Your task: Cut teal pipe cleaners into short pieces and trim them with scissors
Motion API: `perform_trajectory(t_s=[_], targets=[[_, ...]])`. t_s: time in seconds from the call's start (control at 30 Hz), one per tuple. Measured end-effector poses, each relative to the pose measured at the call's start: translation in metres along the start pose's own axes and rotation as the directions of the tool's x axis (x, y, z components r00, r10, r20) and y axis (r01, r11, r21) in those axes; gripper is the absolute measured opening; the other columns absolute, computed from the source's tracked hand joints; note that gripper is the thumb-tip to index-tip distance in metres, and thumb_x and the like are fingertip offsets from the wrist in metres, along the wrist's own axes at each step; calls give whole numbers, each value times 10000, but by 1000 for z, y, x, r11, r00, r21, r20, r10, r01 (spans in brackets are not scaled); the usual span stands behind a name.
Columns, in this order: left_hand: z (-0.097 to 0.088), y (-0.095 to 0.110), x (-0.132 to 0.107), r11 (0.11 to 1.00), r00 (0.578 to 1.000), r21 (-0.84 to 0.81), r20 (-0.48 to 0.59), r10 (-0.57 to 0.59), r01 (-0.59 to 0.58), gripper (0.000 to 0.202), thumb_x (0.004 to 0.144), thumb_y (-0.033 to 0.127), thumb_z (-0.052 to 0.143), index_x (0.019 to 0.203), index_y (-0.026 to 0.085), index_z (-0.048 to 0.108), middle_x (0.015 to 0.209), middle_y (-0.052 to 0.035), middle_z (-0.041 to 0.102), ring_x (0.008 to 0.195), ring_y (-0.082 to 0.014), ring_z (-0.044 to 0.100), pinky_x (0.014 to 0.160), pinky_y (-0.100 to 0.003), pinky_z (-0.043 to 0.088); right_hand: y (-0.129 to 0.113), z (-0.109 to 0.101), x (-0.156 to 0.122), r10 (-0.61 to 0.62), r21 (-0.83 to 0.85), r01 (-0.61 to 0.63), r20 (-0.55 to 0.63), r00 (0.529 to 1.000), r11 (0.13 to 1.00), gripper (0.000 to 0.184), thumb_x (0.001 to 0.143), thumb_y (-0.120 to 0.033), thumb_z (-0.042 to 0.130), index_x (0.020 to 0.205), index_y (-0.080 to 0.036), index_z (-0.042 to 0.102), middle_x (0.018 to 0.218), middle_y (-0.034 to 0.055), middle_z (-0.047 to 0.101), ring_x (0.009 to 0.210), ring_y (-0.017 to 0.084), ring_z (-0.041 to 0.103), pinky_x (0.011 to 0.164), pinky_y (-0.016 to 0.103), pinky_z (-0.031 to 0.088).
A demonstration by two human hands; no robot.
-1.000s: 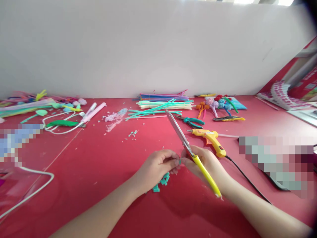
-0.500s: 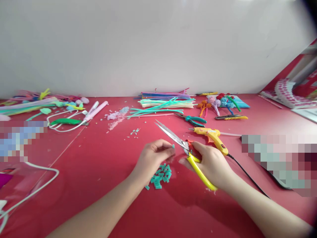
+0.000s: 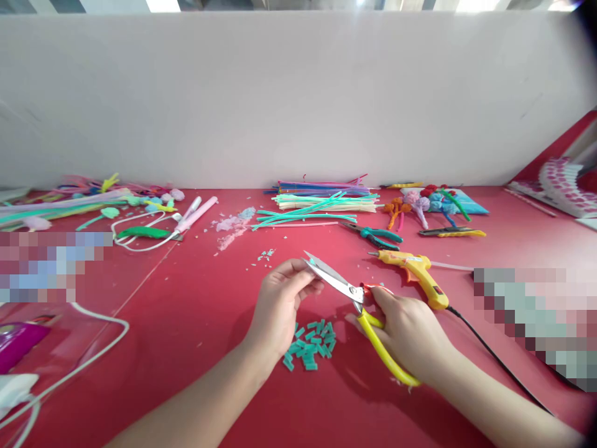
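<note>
Between the thumb and fingers of my left hand is a small teal piece of pipe cleaner, mostly hidden by the fingertips. My right hand grips the scissors by their yellow handles. Their metal blades point left, slightly parted, with the tips at the teal piece. Below the hands, a loose heap of short teal cut pieces lies on the red table.
A yellow glue gun with a black cord lies right of the scissors. Behind are teal-handled pliers, pipe cleaner bundles, a utility knife and fuzzy flowers. A pink hair straightener and white cable lie left.
The scissor blades have closed partway and come to the teal piece in my left hand. The camera view has tilted up and shifted slightly left.
</note>
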State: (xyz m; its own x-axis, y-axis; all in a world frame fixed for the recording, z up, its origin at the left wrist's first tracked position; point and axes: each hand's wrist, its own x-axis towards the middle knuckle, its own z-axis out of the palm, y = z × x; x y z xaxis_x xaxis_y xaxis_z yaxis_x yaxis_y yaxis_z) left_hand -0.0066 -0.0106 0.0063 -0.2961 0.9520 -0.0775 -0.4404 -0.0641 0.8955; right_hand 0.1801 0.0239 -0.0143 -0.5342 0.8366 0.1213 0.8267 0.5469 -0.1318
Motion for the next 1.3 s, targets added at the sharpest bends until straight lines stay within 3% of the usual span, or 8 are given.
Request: perform_trajectory(t_s=[0.93, 1.17, 1.3], targets=[[0, 0, -1, 999, 999, 28, 17, 32, -32, 65, 697, 197, 567, 721, 144, 597, 671, -3, 600, 605, -92, 549, 610, -218, 436, 2, 0, 3, 17, -27, -17, 7, 1000, 999, 326, 751, -491, 371, 636, -194, 440, 463, 7, 501, 404, 125, 441, 420, 239, 139], [0, -6, 0, 997, 998, 56, 46, -48, 46, 130, 685, 230, 581, 767, 130, 595, 698, -40, 624, 630, -118, 566, 625, -249, 446, 1, -13, 10, 112, 21, -111, -53, 992, 994, 316, 714, -510, 412, 696, -198, 465, 544, 10, 537, 462, 140, 485, 440, 236, 184], [2, -8, -1, 987, 989, 144, 117, -94, 77, 152, 707, 258, 559, 781, 130, 593, 711, -49, 616, 631, -127, 560, 648, -272, 447, 0, -13, 12, 115, 187, -113, 0, 993, 976, 254, 735, -438, 420, 656, -198, 448, 509, -17, 494, 455, 120, 444, 442, 226, 215]])
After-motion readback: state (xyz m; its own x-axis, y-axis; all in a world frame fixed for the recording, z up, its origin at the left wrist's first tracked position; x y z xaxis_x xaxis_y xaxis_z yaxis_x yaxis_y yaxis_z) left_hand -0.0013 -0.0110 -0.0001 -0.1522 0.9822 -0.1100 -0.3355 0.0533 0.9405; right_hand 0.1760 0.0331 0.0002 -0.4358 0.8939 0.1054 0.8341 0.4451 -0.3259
